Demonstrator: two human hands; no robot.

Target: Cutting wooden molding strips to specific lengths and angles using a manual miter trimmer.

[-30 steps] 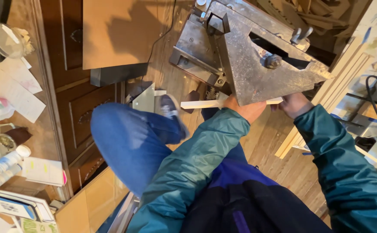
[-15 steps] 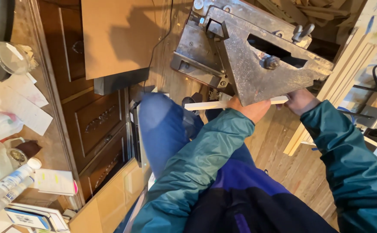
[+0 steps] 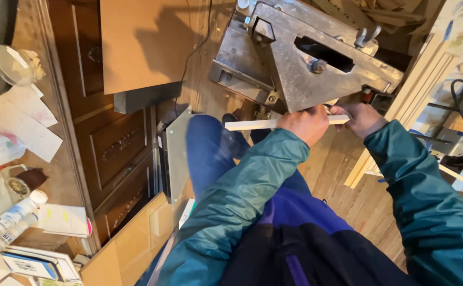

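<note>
- Left hand (image 3: 308, 123): closed over the top of a pale wooden strip (image 3: 252, 124), gripping it near the strip's middle; knuckles face the camera.
- Right hand (image 3: 363, 117): fingers wrapped around the right end of the same strip, just beside the left hand; a short stretch of wood shows between the two hands.
- Wooden strip: thin, flat, light-coloured; lies almost level, its free left end jutting out over a blue trouser leg (image 3: 210, 153). It sits directly under the front edge of the metal machine (image 3: 300, 58); whether wood and metal actually touch cannot be told.
- Metal machine: grey, worn, angular plates with a dark slot in the upper face and a bolt head near that slot; stands on the wooden plank floor (image 3: 348, 196).
- Both arms in teal jacket sleeves (image 3: 242, 196).
- To the left: dark wooden cabinet (image 3: 115, 153) with panelled fronts; brown board (image 3: 141, 42) above it.
- Far left surface: papers (image 3: 22, 124), a clear plastic lid (image 3: 11, 64), a white plastic bottle (image 3: 9, 220).
- Right edge: pale timber lengths (image 3: 427, 69) leaning, black cable (image 3: 456, 100) near them.
</note>
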